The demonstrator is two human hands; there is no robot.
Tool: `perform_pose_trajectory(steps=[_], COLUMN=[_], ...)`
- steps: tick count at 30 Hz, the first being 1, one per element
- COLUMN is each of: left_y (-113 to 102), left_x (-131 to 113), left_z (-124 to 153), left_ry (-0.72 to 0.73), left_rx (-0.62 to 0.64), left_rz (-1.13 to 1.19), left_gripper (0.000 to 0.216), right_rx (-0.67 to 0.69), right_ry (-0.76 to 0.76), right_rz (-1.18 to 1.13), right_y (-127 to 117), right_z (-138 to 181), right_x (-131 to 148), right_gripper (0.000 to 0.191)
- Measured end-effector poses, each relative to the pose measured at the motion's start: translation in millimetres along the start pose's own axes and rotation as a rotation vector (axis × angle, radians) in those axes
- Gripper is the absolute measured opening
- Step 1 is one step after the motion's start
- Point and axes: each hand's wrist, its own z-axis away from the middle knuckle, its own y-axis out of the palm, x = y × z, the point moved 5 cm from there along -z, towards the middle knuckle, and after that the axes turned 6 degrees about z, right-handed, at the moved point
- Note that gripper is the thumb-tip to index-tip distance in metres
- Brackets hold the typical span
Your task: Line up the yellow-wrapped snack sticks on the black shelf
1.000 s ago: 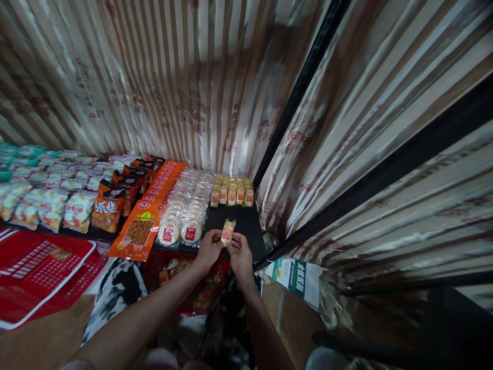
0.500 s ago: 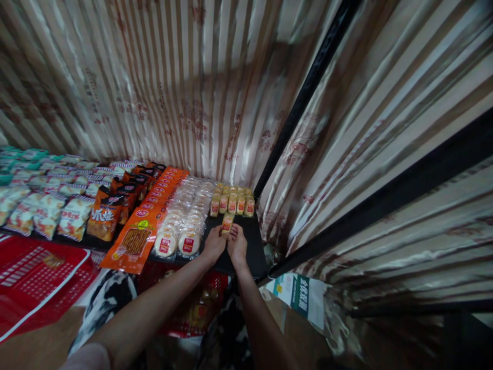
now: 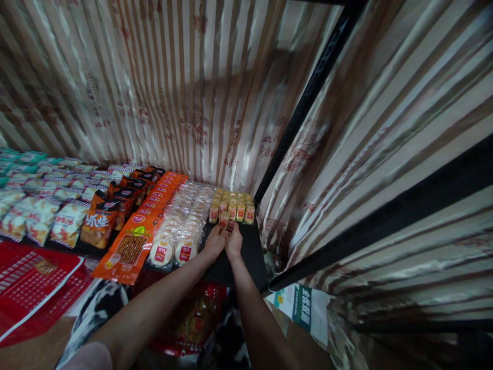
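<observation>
Packet [image 3: 224, 221], small, yellow, apparently pinched between closed fingertips of left hand [image 3: 215, 240] and right hand [image 3: 233, 240], just in front of matching packets [image 3: 241, 211] on black shelf [image 3: 252, 252]; handle lightly, squaring to their row.

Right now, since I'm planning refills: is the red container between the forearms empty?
Not empty: yellowish packets show inside the red container. How full, I cannot tell; the left forearm hides part.

The head camera looks forward and down over the shelf [image 3: 250, 252].
</observation>
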Motion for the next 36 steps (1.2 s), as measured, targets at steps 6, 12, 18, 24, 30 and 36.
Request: perform_pose_trajectory(steps=[6,12,18,24,30,36], left_y=[1.5,1.5,1.3,2.9,6.4,3.9], left_x=[1.4,0.1,-1.7,-0.6,5.7,-3.7], left_z=[-7.8,-10.2,-11.1,-10.8,-13.4,-2.5], left_ry=[0.022,0.031,0.044,0.081,0.047,0.036], left_rx=[0.01,0.035,0.031,0.034,0.042,0.029], left_rz=[-0.025,-0.062,-0.064,-0.071,-0.048,-0.11], left_gripper=[0.036,0.04,0.038,0.04,0.041,0.038], right_rx=[0.016,-0.035,-0.086,-0.053,-0.028,-0.026], right_ry=[0.001,-0.058,-0.072,-0.046,-0.044,-0.031], right_rz=[0.025,0.126,0.323,0.33,0.318,0.283], right_y=[4.3,5.6,-0.4,-1.2,-0.3,-0.5], right_z=[-6.2,-12.4,-10.0,-5.1,-7.4,-3.2], right_x=[2.8,-0.7,5.7,8.7,8.7,2.8], right_gripper=[0.029,0.029,0.032,0.035,0.033,0.041])
